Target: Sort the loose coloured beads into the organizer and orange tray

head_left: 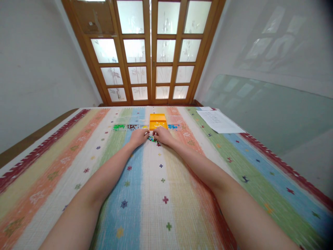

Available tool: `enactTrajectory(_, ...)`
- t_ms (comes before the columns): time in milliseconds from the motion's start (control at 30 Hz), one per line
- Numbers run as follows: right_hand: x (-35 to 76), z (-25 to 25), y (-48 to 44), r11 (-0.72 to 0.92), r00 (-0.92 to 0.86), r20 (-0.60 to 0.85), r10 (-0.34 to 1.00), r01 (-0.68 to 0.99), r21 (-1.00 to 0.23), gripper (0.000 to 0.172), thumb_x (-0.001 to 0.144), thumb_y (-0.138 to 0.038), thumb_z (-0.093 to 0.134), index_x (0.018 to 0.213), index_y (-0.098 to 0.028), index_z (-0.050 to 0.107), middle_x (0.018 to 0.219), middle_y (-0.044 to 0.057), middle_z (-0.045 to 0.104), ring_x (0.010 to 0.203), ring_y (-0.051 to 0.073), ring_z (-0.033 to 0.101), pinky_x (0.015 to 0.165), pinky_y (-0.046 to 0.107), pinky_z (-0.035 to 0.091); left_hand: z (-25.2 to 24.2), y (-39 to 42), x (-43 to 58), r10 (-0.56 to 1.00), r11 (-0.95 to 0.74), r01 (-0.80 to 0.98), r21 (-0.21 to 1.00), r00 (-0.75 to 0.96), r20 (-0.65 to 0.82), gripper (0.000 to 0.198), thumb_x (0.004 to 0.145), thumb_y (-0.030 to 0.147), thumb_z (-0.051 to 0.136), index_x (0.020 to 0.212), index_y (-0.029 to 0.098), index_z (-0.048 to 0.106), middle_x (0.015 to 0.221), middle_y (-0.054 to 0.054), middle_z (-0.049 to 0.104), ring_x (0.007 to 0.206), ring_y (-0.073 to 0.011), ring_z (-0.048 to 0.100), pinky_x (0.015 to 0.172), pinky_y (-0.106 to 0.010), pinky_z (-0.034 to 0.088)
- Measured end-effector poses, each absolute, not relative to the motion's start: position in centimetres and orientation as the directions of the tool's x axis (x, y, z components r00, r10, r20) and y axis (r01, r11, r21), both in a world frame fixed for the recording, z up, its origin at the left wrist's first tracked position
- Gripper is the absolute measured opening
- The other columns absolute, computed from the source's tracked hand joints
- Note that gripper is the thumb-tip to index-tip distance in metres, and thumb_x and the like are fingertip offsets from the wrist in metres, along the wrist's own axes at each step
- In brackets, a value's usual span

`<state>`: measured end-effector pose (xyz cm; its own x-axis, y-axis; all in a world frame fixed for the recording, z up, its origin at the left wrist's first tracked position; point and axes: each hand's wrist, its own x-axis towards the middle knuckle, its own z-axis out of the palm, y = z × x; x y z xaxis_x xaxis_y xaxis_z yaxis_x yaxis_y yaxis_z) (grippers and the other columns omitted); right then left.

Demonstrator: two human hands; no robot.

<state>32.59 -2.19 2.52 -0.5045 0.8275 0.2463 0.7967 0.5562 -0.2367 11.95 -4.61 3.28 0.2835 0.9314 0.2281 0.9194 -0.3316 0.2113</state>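
Note:
My left hand (139,136) lies at the left of a small pile of mixed coloured pieces (152,139), its fingers curled and the tips drawn together. My right hand (163,134) is at the pile's right side with its fingers bent in a pinch. Whatever sits between the fingertips of either hand is too small to make out. Just beyond the hands stands an orange open box (157,118) with pale pieces in its near part. Clear compartments beside it hold green pieces (119,126), dark brown pieces (132,126), yellow pieces (145,127) and blue pieces (172,126).
A striped tablecloth (153,194) with printed crosses and stars covers the table. Sheets of paper (220,121) lie at the far right. Behind the table are wooden glazed doors (151,52), and a glass panel (273,111) leans along the right wall.

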Motion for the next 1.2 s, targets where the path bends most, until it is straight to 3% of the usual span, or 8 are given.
enactTrajectory(300, 33.0, 2.4, -1.8, 0.563, -0.467, 0.337, 0.818, 0.772, -0.295, 0.018, 0.094, -0.021, 0.061, 0.098, -0.019, 0.078, 0.102, 0.009, 0.077, 0.096, 0.021, 0.067, 0.083, 0.027, 0.045, 3.4, -4.5, 11.6, 0.918, -0.377, 0.898, 0.225, 0.331, 0.218, 0.031, 0.1, 0.033, 0.056, 0.119, 0.025, 0.08, 0.109, -0.009, 0.079, 0.103, -0.0263, 0.071, 0.094, -0.035, 0.05)
enactTrajectory(500, 36.7, 2.8, -0.1, 0.404, -0.193, 0.464, 0.864, 0.817, -0.411, 0.017, 0.093, -0.017, 0.058, 0.1, -0.019, 0.074, 0.103, 0.007, 0.075, 0.093, 0.021, 0.063, 0.081, 0.029, 0.044, 3.4, -4.7, 11.8, 0.882, -0.465, 0.863, 0.197, 0.432, 0.19, 0.027, 0.098, 0.031, 0.059, 0.114, 0.024, 0.08, 0.105, -0.009, 0.079, 0.097, -0.0254, 0.071, 0.087, -0.032, 0.049)
enactTrajectory(733, 41.4, 1.7, 1.5, 0.191, 0.057, 0.476, 0.878, 0.87, -0.455, 0.011, 0.092, -0.02, 0.06, 0.092, -0.02, 0.07, 0.097, 0.006, 0.072, 0.085, 0.021, 0.059, 0.071, 0.029, 0.038, 3.5, -4.8, 12.3, 0.892, -0.448, 0.874, 0.188, 0.422, 0.164, 0.024, 0.096, 0.033, 0.061, 0.11, 0.024, 0.079, 0.106, -0.009, 0.078, 0.096, -0.025, 0.07, 0.082, -0.032, 0.047)
enactTrajectory(1200, 39.9, 1.6, 1.1, 0.181, -0.007, 0.426, 0.905, 0.911, -0.369, 0.022, 0.098, -0.026, 0.057, 0.106, -0.021, 0.076, 0.109, 0.009, 0.076, 0.098, 0.025, 0.065, 0.081, 0.032, 0.045, 3.9, -4.9, 13.1, 0.921, -0.385, 0.91, 0.154, 0.369, 0.125, 0.019, 0.091, 0.025, 0.064, 0.104, 0.023, 0.078, 0.107, -0.01, 0.078, 0.099, -0.0268, 0.07, 0.081, -0.032, 0.048)
